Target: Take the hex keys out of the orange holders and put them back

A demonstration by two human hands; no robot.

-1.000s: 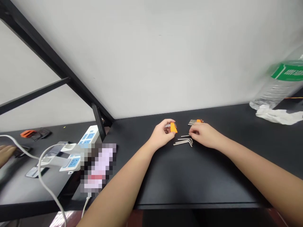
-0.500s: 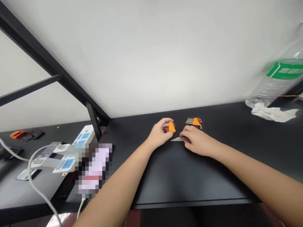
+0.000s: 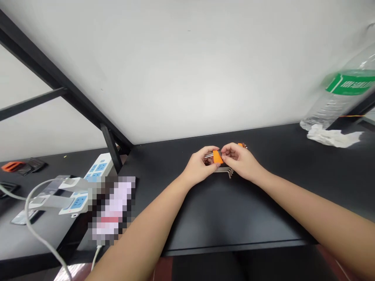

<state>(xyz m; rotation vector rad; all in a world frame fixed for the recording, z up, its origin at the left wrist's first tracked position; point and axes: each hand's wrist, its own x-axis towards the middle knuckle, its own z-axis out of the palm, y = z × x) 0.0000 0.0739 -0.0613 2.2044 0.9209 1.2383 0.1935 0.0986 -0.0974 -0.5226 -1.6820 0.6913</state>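
Observation:
My left hand (image 3: 199, 166) grips an orange hex key holder (image 3: 217, 157), with a steel key sticking out to its left. My right hand (image 3: 238, 160) pinches the holder's right end from the other side, and its fingertips hide whatever they may hold. Several loose L-shaped hex keys (image 3: 225, 170) lie on the black tabletop (image 3: 234, 210) just below my hands. A second orange holder (image 3: 240, 145) sits behind my right hand, mostly hidden by it.
A crumpled white tissue (image 3: 331, 137) and a clear plastic bottle (image 3: 342, 97) with a green label stand at the right. On the left are a black metal frame (image 3: 61, 86), a lower table with a white power strip (image 3: 98, 168), a white cable (image 3: 29, 212), and a blurred patch.
My right hand has moved left and up from the loose keys to the orange holder in my left hand. The keys stay on the tabletop, and the view has drifted slightly.

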